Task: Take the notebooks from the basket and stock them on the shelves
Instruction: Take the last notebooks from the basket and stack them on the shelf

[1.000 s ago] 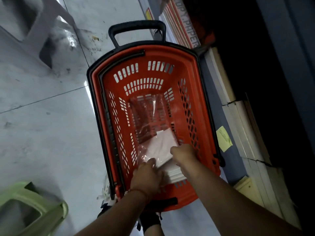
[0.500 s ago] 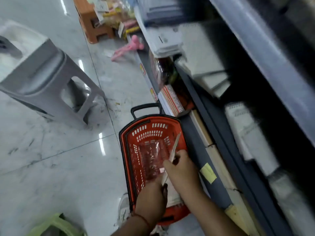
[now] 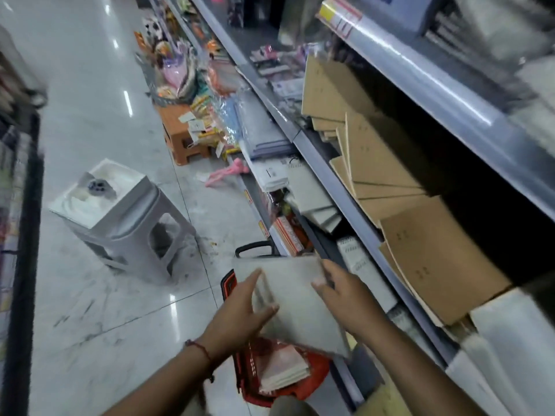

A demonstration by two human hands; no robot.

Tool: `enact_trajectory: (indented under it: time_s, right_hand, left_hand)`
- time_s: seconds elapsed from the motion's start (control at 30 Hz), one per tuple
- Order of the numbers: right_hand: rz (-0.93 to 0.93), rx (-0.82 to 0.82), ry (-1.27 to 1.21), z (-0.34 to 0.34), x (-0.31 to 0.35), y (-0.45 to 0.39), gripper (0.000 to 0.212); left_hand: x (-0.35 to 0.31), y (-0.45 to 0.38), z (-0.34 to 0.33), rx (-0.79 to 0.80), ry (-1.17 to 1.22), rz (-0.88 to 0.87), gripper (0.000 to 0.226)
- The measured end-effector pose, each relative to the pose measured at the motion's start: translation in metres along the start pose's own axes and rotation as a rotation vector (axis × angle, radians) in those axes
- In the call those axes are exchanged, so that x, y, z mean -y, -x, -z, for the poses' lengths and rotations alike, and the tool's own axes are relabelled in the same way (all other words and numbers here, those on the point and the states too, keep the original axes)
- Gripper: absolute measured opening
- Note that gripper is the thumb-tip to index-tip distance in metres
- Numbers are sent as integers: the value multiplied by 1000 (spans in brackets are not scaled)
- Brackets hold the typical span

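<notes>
In a shop aisle with a glossy tiled floor (image 3: 99, 295), your left hand (image 3: 240, 307) and right hand (image 3: 345, 295) grip a notebook stack (image 3: 300, 304) above the basket (image 3: 312, 382), which holds more notebooks (image 3: 285, 370), beside the shelves (image 3: 354, 193).

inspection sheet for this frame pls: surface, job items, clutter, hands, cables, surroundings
Surface: glossy pale tiled floor, scuffed and dirty near the shelving.
Job's things: stack of grey notebooks held above the red basket; more notebooks lie in the basket; brown notebooks leaning on the shelf.
Clutter: grey plastic stool, orange stool piled with packets, pink item on the floor.
Hands: left hand grips the stack's left edge; right hand rests on its top right.
Cables: nothing seen.
Surroundings: shop aisle, stocked shelving on the right, dark rack on the left; picture is motion-blurred.
</notes>
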State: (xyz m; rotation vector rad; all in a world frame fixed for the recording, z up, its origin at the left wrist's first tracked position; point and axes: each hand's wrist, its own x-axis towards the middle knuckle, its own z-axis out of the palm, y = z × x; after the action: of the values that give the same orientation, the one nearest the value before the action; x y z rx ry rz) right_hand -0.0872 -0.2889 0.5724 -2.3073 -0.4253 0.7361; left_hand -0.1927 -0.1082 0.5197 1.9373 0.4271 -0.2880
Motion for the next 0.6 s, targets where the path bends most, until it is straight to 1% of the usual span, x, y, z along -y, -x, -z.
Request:
enact_trajectory:
  time_s: [0.03,0.07,0.1,0.13,0.17,0.2,0.27,0.3,0.33,0.37,0.47,0.53,0.57,0.6]
  right_hand:
    - [33,6,-29,8,5,6,29]
    - [57,14,-57,15,10,9,27]
    - [64,19,-79,19,16,10,26]
    - [70,26,-92,23,22,10,27]
    - [69,20,-99,25,29,6,29]
    - [75,8,-111,26,37,2,31]
    - [79,-31,-169,28,53,-10,30]
    - [69,-65,-221,28,62,-18,27]
    - [52,-99,-273,27,71,-25,23]
    - [40,-145,-302,27,79,-31,20]
    - [12,-328,-278,22,94,-44,14]
    - [-56,-482,-250,11,90,-46,13]
    - [-96,-563,-243,4,85,-45,17]
    - [-143,-627,-253,-5,77,-43,25]
  left_hand:
    - [-1,-2,13,-42,-59,-32,64]
    - [1,-6,25,-67,-141,-47,76]
    - [1,-12,38,-60,-236,-60,89]
    - [1,-19,50,-34,-315,-72,94]
    - [0,-29,63,8,-376,-99,90]
    - [-5,-36,75,72,-402,-124,77]
    - [-13,-47,97,220,-324,-132,39]
    - [-14,-52,106,292,-242,-121,29]
    - [-11,-56,115,353,-151,-96,27]
    - [-7,-59,123,383,-68,-67,31]
    - [8,-75,142,431,134,1,39]
    - [12,-87,149,417,210,29,50]
    - [11,-92,151,393,229,22,51]
    - [11,-100,152,362,237,8,50]
